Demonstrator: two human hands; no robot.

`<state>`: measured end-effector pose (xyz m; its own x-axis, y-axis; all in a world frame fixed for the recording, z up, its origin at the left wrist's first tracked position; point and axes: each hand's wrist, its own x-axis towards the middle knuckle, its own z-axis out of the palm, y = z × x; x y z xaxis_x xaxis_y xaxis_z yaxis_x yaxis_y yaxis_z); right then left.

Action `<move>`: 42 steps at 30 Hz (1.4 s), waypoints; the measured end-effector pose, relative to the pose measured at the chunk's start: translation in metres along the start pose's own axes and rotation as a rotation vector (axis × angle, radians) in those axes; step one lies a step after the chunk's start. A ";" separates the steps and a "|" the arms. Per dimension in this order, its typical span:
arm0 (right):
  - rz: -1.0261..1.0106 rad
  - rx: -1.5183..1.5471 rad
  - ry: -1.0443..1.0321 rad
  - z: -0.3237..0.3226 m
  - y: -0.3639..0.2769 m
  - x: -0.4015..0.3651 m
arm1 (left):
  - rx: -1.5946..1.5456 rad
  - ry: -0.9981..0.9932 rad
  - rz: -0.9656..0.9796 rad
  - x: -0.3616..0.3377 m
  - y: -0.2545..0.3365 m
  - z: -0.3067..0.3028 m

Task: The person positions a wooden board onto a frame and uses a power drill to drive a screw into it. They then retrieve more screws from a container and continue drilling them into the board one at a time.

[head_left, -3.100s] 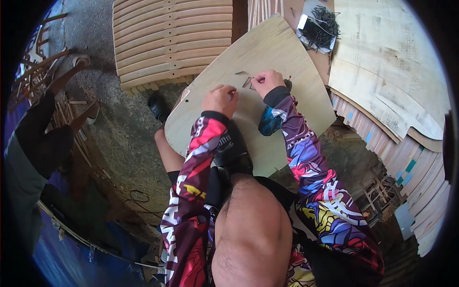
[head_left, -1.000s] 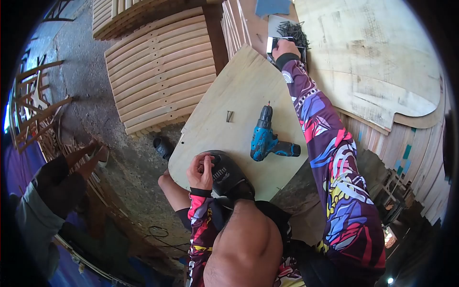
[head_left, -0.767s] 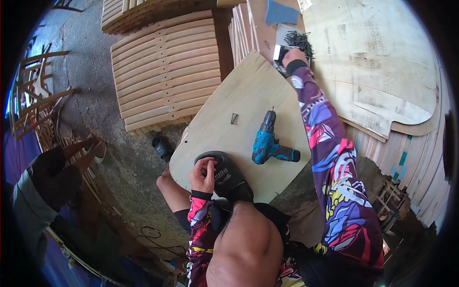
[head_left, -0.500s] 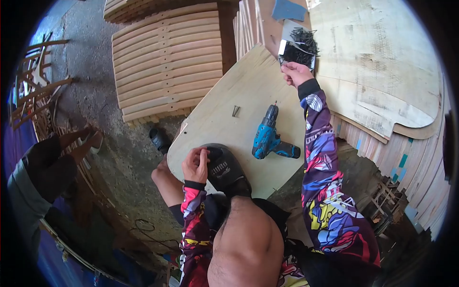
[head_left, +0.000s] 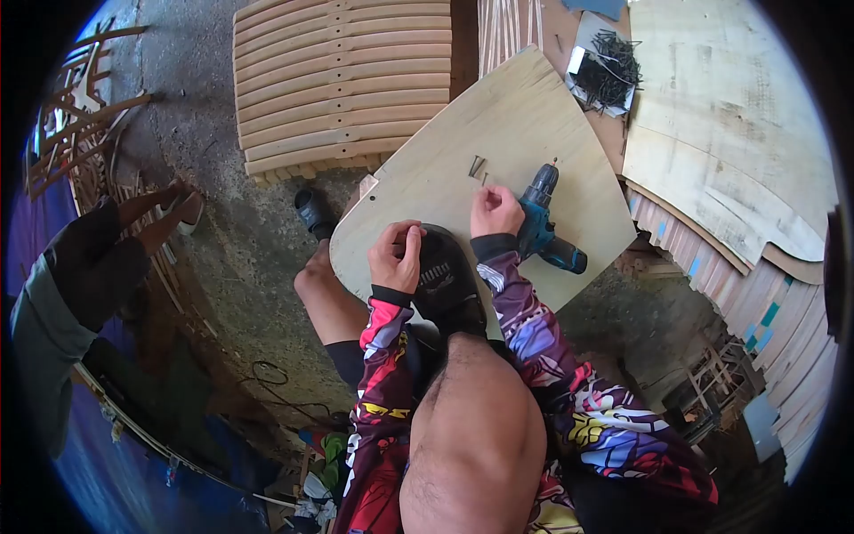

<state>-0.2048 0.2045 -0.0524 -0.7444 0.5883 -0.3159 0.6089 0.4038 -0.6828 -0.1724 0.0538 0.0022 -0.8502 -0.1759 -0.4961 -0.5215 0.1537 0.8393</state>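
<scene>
My left hand (head_left: 396, 256) is closed above the black shoe (head_left: 438, 274), its fingers pressed together; what they hold, if anything, is too small to make out. My right hand (head_left: 495, 214) is pinched just left of the blue and black drill (head_left: 543, 222), near a few screws (head_left: 478, 167), and a small screw seems to stick up from its fingertips. Drill and screws lie on a pale curved plywood board (head_left: 400, 191), where the shoe also rests. Farther up, a box of black screws (head_left: 605, 71) sits beyond the board's right edge.
A stack of curved wooden slats (head_left: 342, 80) stands at the upper left. Large plywood sheets (head_left: 712, 116) lie at the right. Another person's legs and sleeve (head_left: 80, 276) show at the left edge, near piled wooden parts (head_left: 80, 116). A cable (head_left: 267, 374) lies on the floor.
My right hand has moved from the screw box down and left to beside the drill. The head view has shifted, so the board and drill appear farther right.
</scene>
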 end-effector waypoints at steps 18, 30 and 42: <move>-0.101 0.072 -0.350 -0.101 0.006 0.050 | 0.353 0.137 0.251 0.052 0.017 0.061; -0.499 -0.697 -0.589 -0.138 0.058 0.025 | 0.891 0.068 0.399 0.068 -0.005 0.126; -0.647 -0.718 -0.585 -0.146 0.037 0.028 | -0.445 0.052 -0.063 0.032 0.028 0.046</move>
<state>-0.1628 0.3380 0.0096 -0.8762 -0.2198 -0.4289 -0.0613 0.9336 -0.3531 -0.2180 0.0970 -0.0002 -0.8075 -0.2216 -0.5467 -0.4809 -0.2896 0.8276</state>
